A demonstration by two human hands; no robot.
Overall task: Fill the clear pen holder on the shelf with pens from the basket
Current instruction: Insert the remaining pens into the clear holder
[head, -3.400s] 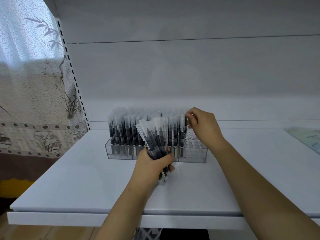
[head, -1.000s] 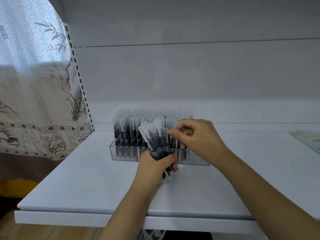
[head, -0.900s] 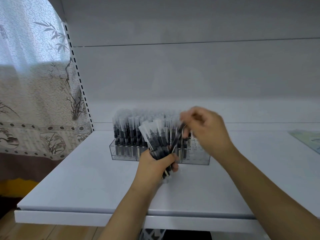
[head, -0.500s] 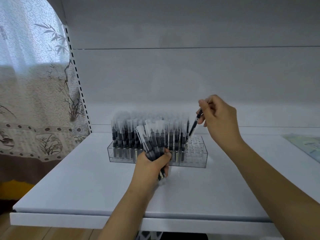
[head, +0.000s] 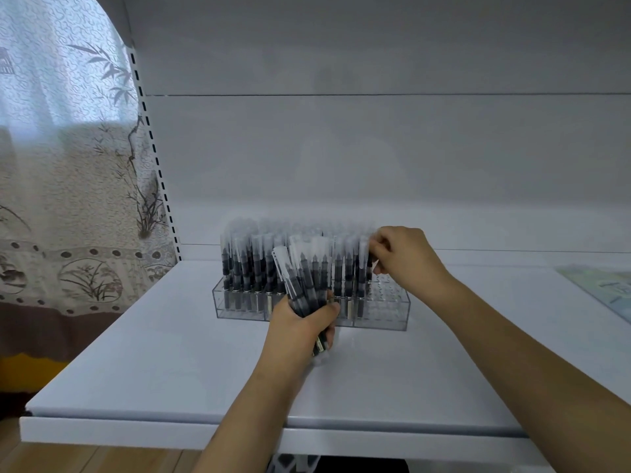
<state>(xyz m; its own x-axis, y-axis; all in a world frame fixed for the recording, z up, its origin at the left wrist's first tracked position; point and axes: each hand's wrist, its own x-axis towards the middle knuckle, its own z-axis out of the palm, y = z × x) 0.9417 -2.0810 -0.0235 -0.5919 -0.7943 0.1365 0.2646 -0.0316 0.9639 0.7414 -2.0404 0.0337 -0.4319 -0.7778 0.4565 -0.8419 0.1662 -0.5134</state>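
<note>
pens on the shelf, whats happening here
A person is filling a clear pen holder on a white shelf. The left hand grips a bundle of pens, while the right hand sets one pen into the rack's right side. Most slots are full; the rightmost ones remain empty.

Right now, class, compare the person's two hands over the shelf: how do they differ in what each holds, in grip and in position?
The left hand wraps a fist grip around a bunch of pens; the right hand pinches the top of a single pen with its fingertips. The left hand sits in front of the clear pen holder; the right hand reaches above its right part, beside empty slots. Both are bare and closed on capped pens.
</note>
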